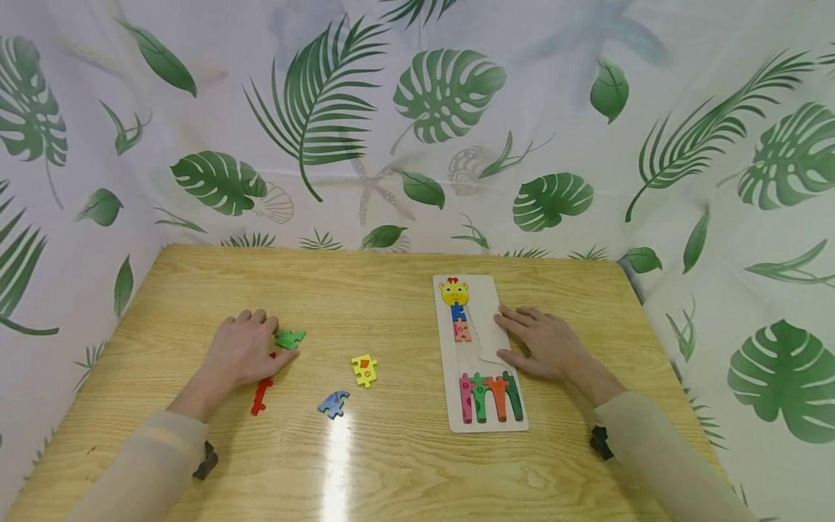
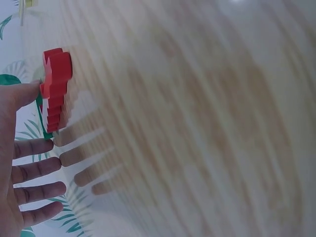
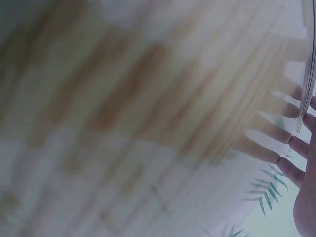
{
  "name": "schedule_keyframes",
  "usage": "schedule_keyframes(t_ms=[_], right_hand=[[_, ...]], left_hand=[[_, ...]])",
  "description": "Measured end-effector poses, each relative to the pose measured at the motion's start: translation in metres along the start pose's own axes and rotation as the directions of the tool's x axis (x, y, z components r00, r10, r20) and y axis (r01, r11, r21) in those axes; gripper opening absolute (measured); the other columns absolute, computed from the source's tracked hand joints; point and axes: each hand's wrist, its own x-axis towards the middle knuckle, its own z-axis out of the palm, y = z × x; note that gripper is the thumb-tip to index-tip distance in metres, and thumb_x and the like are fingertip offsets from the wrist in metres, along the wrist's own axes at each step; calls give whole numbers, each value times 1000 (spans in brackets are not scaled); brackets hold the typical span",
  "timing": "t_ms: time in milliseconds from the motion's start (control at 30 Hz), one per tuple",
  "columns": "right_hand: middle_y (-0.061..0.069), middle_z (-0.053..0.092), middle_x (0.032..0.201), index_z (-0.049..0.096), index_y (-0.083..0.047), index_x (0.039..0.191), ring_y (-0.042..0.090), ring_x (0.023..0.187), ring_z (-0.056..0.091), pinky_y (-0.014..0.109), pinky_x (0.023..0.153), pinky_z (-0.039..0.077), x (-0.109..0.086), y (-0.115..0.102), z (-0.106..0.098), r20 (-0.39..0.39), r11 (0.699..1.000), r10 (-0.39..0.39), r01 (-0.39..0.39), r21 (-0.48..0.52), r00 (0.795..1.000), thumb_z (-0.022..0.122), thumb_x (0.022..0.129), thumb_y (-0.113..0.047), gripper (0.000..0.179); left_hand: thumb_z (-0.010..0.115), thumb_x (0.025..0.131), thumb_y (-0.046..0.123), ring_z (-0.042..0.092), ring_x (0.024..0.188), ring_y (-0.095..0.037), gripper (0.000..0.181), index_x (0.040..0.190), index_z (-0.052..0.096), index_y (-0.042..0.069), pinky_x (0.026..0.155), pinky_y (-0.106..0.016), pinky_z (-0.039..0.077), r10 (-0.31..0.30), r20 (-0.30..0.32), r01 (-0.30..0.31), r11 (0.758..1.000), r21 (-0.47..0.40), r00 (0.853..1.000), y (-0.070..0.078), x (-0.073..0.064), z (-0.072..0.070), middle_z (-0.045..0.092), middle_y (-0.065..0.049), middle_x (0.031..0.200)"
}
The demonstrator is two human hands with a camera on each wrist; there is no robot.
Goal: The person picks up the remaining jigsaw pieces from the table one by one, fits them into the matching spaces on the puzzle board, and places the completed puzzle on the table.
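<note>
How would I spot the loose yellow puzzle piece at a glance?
On the wooden table, find the white giraffe board. To its left, the yellow piece is the nearest loose one, slightly beyond the blue piece. It is the only loose piece that's yellow, and it has an orange patch.

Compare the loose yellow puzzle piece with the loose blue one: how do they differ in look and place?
Colour: the yellow piece is bright with an orange patch; the blue piece is duller.
Outline: the yellow piece is blocky; the blue piece tapers at its left.
Place: the yellow piece lies nearer the giraffe board than the blue piece.
Shared: both lie on the wooden table.
</note>
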Motion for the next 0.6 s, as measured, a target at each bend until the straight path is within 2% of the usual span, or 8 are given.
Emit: schedule_keyframes(t_ms=[267, 600], right_hand=[[5, 46, 168, 45, -21, 161, 38, 147, 50, 63, 114, 48, 0, 1, 1, 7, 1000, 0, 0, -4, 1000, 54, 99, -67, 78], [7, 47, 166, 46, -20, 161, 39, 145, 52, 63, 112, 49, 0, 2, 2, -23, 1000, -21, 21, -8, 1000, 54, 100, -66, 77]], left_hand=[[68, 93, 60, 63, 93, -37, 64, 111, 68, -1, 82, -54, 57, 0, -1, 0, 1000, 6, 1000, 1, 1, 2, 66, -17, 102], [67, 93, 56, 63, 94, -36, 59, 113, 69, 0, 81, -54, 57, 12, -7, -12, 1000, -6, 1000, 2, 3, 5, 68, -18, 105]])
